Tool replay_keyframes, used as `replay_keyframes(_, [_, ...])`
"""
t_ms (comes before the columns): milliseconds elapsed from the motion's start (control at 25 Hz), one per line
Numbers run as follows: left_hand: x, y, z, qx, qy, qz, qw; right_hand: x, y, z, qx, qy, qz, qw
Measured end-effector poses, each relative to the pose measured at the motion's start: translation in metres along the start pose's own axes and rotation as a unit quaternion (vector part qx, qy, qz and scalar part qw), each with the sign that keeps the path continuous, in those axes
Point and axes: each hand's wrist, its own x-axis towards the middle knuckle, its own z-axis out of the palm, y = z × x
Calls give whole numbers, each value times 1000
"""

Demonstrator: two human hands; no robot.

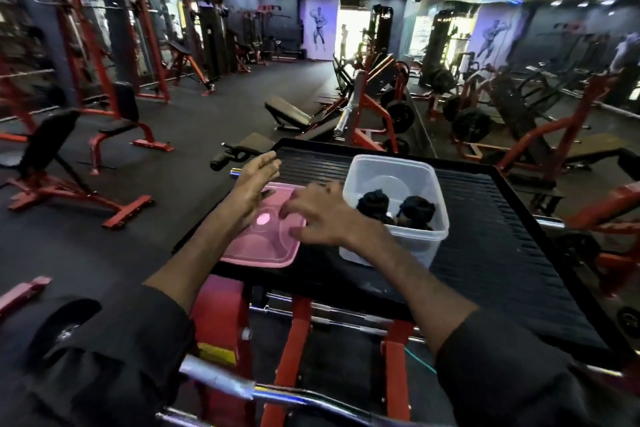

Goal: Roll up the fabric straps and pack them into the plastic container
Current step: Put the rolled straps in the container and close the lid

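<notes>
Now both hands are over the pink lid [266, 250], which lies flat on the black ribbed surface [485, 218] just left of the clear plastic container [420, 246]. See the left hand [254, 184]: it is open, fingers straight and together, palm turned inward at the lid's left edge. Over on the other side, the right hand [320, 215] is open too, fingers spread wide and blurred above the lid's right half; whether the tips touch it, I cannot tell. Neither hand holds anything. Inside the container, two rolled black fabric straps [375, 208] sit side by side on the bottom, the second roll [415, 210] just right of the first, and the container stands uncovered. Dark sleeves [104, 357] cover both arms down to the forearms. On the red machine frame [221, 308] under the surface sits a yellow label [216, 352], too blurred to read. Far back on the wall, a pale poster [320, 28] shows a posing figure, any lettering too small to make out. A chrome bar [242, 386] crosses the bottom of the view.
</notes>
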Motion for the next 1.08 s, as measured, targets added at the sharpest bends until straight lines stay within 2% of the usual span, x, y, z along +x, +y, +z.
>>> replay_keyframes(80, [-9, -4, -29, -10, 21, 1, 1000, 14, -15, 28, -24, -107, -48, 993])
replay_keyframes(160, [-20, -7, -53, -28, 49, 2, 998, 22, -14, 52, -29, -140, -59, 988])
replay_keyframes(360, [-42, -3, -80, 20, 55, -6, 998, 19, -6, 69, 17, -44, -113, 993])
replay_keyframes(440, [-43, -1, -88, 39, 69, 5, 997, 23, -3, 60, 92, -4, -123, 988])
replay_keyframes(520, [-45, 10, -96, 9, 98, 17, 995, 33, 2, 35, 204, 36, -113, 972])
replay_keyframes(600, [-44, 27, -108, -94, 129, 8, 987, 38, 9, -4, 328, 100, -103, 934])
replay_keyframes(720, [-46, 44, -121, -212, 142, -10, 967, 35, 21, -62, 510, 187, -84, 835])
replay_keyframes(800, [-56, 49, -109, -226, 44, -19, 973, 32, 28, -88, 597, 237, -77, 762])
replay_keyframes(880, [-69, 51, -87, -237, -70, -26, 969, 29, 31, -105, 649, 277, -65, 706])
replay_keyframes(1000, [-87, 63, -66, -309, -228, -43, 922, 21, 31, -121, 701, 333, -33, 630])
replay_keyframes(1080, [-95, 75, -53, -324, -304, -40, 895, 13, 34, -130, 719, 385, -11, 579])
